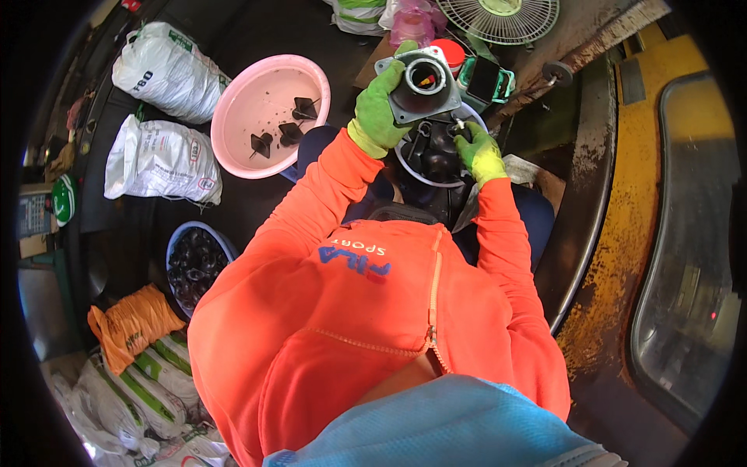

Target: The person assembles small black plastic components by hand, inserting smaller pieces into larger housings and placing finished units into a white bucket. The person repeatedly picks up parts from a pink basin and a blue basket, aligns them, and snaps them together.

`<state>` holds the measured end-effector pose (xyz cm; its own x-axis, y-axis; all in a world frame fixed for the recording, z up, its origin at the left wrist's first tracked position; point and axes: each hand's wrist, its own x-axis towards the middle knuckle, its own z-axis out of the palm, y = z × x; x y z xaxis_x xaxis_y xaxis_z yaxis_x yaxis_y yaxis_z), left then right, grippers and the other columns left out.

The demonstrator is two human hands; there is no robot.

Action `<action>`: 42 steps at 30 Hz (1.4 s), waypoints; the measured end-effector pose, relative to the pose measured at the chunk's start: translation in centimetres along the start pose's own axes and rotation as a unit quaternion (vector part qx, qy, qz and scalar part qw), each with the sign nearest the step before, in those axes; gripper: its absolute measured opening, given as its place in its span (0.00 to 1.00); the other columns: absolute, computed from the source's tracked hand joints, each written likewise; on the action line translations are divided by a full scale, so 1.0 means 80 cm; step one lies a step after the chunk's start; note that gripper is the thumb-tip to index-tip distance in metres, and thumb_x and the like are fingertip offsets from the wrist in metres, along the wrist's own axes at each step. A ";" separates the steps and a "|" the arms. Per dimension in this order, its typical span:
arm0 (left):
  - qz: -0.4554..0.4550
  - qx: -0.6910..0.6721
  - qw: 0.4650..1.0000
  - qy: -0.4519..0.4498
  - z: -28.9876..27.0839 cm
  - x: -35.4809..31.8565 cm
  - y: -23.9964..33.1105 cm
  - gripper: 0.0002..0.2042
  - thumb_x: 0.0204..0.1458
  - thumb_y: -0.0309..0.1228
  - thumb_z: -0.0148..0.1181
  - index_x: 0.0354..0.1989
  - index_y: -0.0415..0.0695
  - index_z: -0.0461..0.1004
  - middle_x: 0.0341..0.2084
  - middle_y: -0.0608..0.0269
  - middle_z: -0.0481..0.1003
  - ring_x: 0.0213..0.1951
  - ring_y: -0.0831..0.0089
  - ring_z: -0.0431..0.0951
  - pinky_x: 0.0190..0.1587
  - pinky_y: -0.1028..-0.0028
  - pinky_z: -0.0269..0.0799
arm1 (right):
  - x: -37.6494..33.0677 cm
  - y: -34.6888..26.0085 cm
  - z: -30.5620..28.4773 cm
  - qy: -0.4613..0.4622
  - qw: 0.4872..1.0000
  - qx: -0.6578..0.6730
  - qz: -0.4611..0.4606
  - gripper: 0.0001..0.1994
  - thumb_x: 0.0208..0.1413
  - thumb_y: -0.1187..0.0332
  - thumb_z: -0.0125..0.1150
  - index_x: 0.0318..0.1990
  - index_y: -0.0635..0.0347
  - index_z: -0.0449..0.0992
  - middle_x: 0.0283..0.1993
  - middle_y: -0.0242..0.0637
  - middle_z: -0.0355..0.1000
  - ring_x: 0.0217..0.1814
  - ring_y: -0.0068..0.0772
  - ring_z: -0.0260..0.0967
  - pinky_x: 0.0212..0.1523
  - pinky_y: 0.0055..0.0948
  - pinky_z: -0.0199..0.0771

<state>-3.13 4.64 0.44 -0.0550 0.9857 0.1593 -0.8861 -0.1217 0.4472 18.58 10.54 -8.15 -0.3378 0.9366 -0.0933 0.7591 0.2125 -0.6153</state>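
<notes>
My left hand (378, 109), in a green glove, grips a grey metal square-flanged part (405, 101) by its left side. Its round hollow collar faces up, and something red and yellow shows inside the opening. My right hand (479, 151), gloved green and yellow, is closed over the right side of a light-rimmed basin (421, 180) between my legs. Near its fingertips is a small pale tip; what the fingers hold is too small to make out. Glossy black moulded parts (437, 159) fill the basin, below the metal part.
At left stands a pink basin (241, 97) with three black pieces in it, beside white sacks (167, 159). A blue-rimmed tub (224, 237) of black parts and an orange sack (136, 325) lie nearer. Ahead are a fan (502, 31) and red lid (448, 51); a yellow machine (615, 272) borders the right.
</notes>
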 end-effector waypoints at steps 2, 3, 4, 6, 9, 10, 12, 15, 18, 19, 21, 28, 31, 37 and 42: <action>-0.001 0.003 1.000 0.013 -0.004 -0.003 0.004 0.21 0.65 0.37 0.41 0.64 0.42 0.58 0.57 0.56 0.68 0.57 0.62 0.70 0.60 0.60 0.66 | 0.000 0.003 -0.002 0.013 0.999 -0.006 0.048 0.25 0.53 0.59 0.57 0.58 0.54 0.68 0.54 0.52 0.71 0.54 0.55 0.70 0.55 0.43 0.68; -0.004 0.002 1.000 0.018 -0.005 -0.004 0.006 0.21 0.65 0.36 0.41 0.64 0.42 0.59 0.56 0.56 0.68 0.56 0.63 0.70 0.60 0.61 0.66 | 0.001 0.004 -0.006 0.039 0.998 -0.002 0.046 0.25 0.52 0.59 0.57 0.59 0.54 0.67 0.54 0.52 0.71 0.54 0.55 0.70 0.55 0.43 0.68; -0.006 0.002 1.000 0.023 -0.006 -0.004 0.007 0.21 0.65 0.36 0.41 0.64 0.41 0.59 0.56 0.56 0.68 0.56 0.64 0.70 0.60 0.62 0.67 | 0.002 0.004 -0.008 0.051 0.997 0.000 0.056 0.26 0.52 0.61 0.59 0.60 0.54 0.66 0.51 0.50 0.74 0.51 0.51 0.73 0.52 0.40 0.70; 0.009 0.010 0.999 0.046 -0.007 -0.003 0.007 0.20 0.65 0.36 0.42 0.62 0.40 0.60 0.55 0.57 0.69 0.55 0.65 0.71 0.59 0.64 0.67 | 0.002 0.000 -0.010 0.085 0.990 0.108 0.022 0.24 0.52 0.65 0.61 0.57 0.59 0.69 0.43 0.42 0.76 0.42 0.36 0.73 0.45 0.32 0.71; 0.029 0.064 0.995 0.065 -0.008 -0.005 0.002 0.20 0.65 0.36 0.44 0.60 0.37 0.63 0.52 0.57 0.71 0.53 0.67 0.73 0.57 0.66 0.69 | -0.002 -0.016 -0.011 0.105 0.947 0.303 -0.034 0.20 0.55 0.67 0.61 0.55 0.64 0.70 0.40 0.33 0.75 0.36 0.21 0.70 0.40 0.22 0.70; 0.027 0.083 0.993 0.078 -0.009 -0.006 0.000 0.19 0.64 0.36 0.45 0.59 0.36 0.64 0.51 0.58 0.72 0.52 0.67 0.74 0.57 0.67 0.70 | -0.004 -0.025 -0.014 0.085 0.920 0.379 -0.046 0.20 0.56 0.65 0.59 0.54 0.64 0.71 0.41 0.35 0.75 0.39 0.24 0.71 0.42 0.24 0.70; 0.018 0.151 0.986 0.066 -0.010 -0.011 -0.004 0.19 0.64 0.35 0.46 0.58 0.36 0.64 0.50 0.58 0.73 0.50 0.69 0.75 0.56 0.69 0.70 | -0.012 -0.041 -0.022 0.019 0.853 0.522 -0.016 0.18 0.59 0.63 0.56 0.54 0.64 0.71 0.42 0.34 0.74 0.39 0.22 0.70 0.40 0.21 0.69; 0.006 0.250 0.964 0.090 -0.008 -0.020 -0.014 0.18 0.62 0.33 0.50 0.56 0.36 0.68 0.47 0.59 0.74 0.48 0.73 0.75 0.53 0.73 0.70 | -0.025 -0.068 -0.028 -0.118 0.757 0.642 -0.017 0.15 0.59 0.66 0.57 0.51 0.62 0.72 0.40 0.29 0.73 0.32 0.14 0.66 0.28 0.15 0.63; 0.002 0.343 0.933 0.108 -0.004 -0.025 -0.021 0.17 0.60 0.33 0.52 0.54 0.36 0.71 0.46 0.60 0.75 0.48 0.75 0.74 0.51 0.76 0.69 | -0.035 -0.082 -0.027 -0.092 0.768 0.634 0.028 0.11 0.57 0.69 0.59 0.46 0.62 0.74 0.37 0.28 0.74 0.29 0.15 0.66 0.28 0.15 0.64; 0.021 0.386 0.918 0.088 -0.004 -0.026 -0.021 0.18 0.60 0.34 0.52 0.54 0.36 0.71 0.46 0.60 0.75 0.48 0.74 0.74 0.51 0.76 0.69 | -0.037 -0.083 -0.027 -0.072 0.769 0.636 0.010 0.11 0.57 0.70 0.59 0.46 0.62 0.74 0.37 0.28 0.74 0.30 0.16 0.67 0.29 0.16 0.66; 0.062 0.466 0.880 0.069 -0.008 -0.025 -0.019 0.19 0.59 0.36 0.53 0.55 0.36 0.70 0.47 0.59 0.75 0.49 0.74 0.74 0.51 0.76 0.69 | -0.037 -0.084 -0.025 -0.002 0.772 0.635 -0.023 0.10 0.56 0.71 0.60 0.45 0.63 0.75 0.37 0.29 0.75 0.32 0.18 0.69 0.31 0.18 0.69; -0.206 0.134 0.969 -0.024 -0.058 -0.037 -0.015 0.22 0.62 0.42 0.47 0.59 0.42 0.65 0.54 0.53 0.69 0.55 0.57 0.70 0.53 0.57 0.73 | -0.043 -0.087 -0.025 0.201 0.847 0.122 -0.477 0.16 0.44 0.77 0.66 0.43 0.61 0.76 0.37 0.41 0.77 0.33 0.37 0.75 0.32 0.30 0.74; -0.178 -0.094 0.962 -0.187 -0.068 -0.039 -0.019 0.23 0.58 0.45 0.50 0.57 0.45 0.66 0.51 0.57 0.71 0.53 0.60 0.72 0.54 0.62 0.72 | -0.057 -0.084 -0.025 0.046 0.831 0.381 -0.403 0.18 0.41 0.79 0.65 0.44 0.65 0.75 0.41 0.39 0.76 0.34 0.30 0.74 0.32 0.25 0.72; 0.221 0.568 0.787 -0.096 -0.043 -0.050 0.013 0.16 0.54 0.32 0.59 0.50 0.42 0.69 0.44 0.60 0.75 0.44 0.71 0.77 0.48 0.70 0.75 | -0.033 -0.052 -0.038 0.078 0.776 0.610 -0.138 0.25 0.63 0.49 0.48 0.53 0.65 0.70 0.36 0.40 0.75 0.18 0.14 0.56 0.18 0.14 0.53; 0.268 0.630 0.724 -0.087 -0.032 -0.047 0.030 0.18 0.45 0.27 0.68 0.45 0.43 0.72 0.39 0.66 0.75 0.40 0.76 0.76 0.44 0.76 0.75 | -0.020 -0.047 -0.036 0.049 0.749 0.658 -0.061 0.25 0.63 0.46 0.46 0.48 0.63 0.72 0.30 0.35 0.73 0.17 0.16 0.57 0.17 0.15 0.55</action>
<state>-6.17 0.92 -1.34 -0.0791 0.7409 0.6670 0.3693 -0.5997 0.7099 17.85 9.01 -3.45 -0.2691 0.9620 0.0452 -0.5016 -0.0999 -0.8593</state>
